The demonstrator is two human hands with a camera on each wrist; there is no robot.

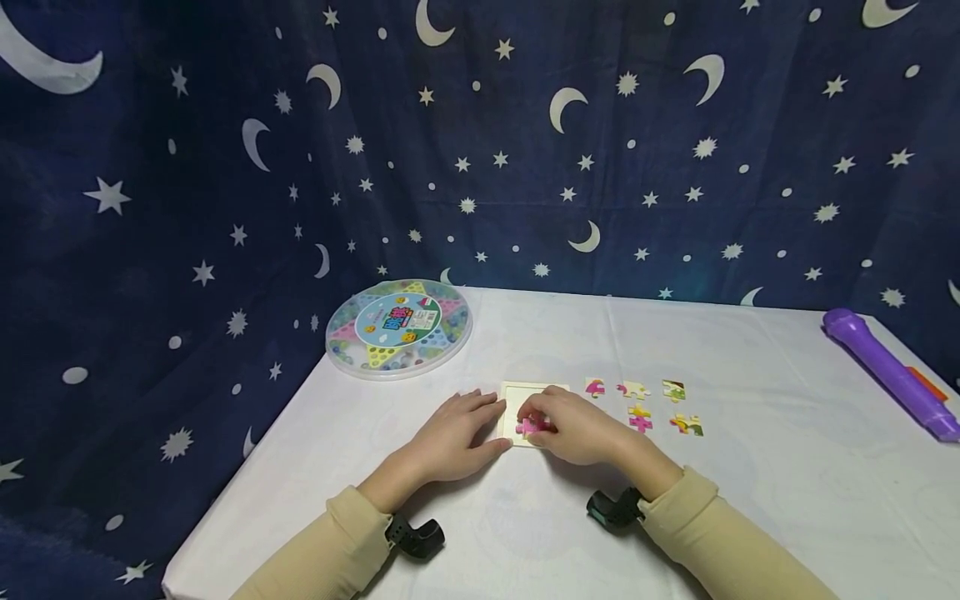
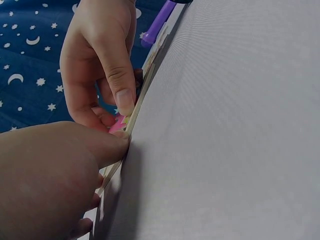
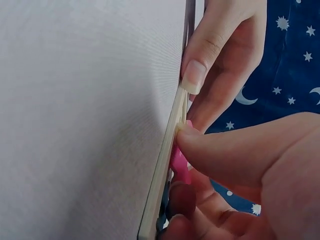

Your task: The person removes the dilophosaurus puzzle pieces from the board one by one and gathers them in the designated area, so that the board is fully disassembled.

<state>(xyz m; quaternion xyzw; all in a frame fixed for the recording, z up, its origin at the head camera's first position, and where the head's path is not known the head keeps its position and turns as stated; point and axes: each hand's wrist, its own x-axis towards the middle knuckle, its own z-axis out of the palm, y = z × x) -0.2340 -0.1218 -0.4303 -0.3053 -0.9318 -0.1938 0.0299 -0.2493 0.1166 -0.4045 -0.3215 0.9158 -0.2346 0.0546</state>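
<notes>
A pale puzzle tray (image 1: pixel 511 402) with a raised rim lies flat on the table. My left hand (image 1: pixel 457 435) rests at its left side, fingers extended, the thumb on the near left corner; the left wrist view shows that thumb (image 2: pixel 112 145) against the tray's edge. Over the tray, my right hand (image 1: pixel 581 427) pinches a pink puzzle piece (image 1: pixel 529 427) between thumb and fingers, low inside the rim. In the right wrist view the pink piece (image 3: pixel 180 165) shows beside the rim, partly hidden by the fingers. The right hand covers the tray's right part.
Several loose puzzle pieces (image 1: pixel 640 418) lie right of the tray. A round, clear-lidded board game box (image 1: pixel 352 360) sits at the back left. Along the right edge lie a purple tube-like object (image 1: pixel 888 371) and an orange thing (image 1: pixel 927 383). A starry curtain (image 1: pixel 525 167) hangs behind.
</notes>
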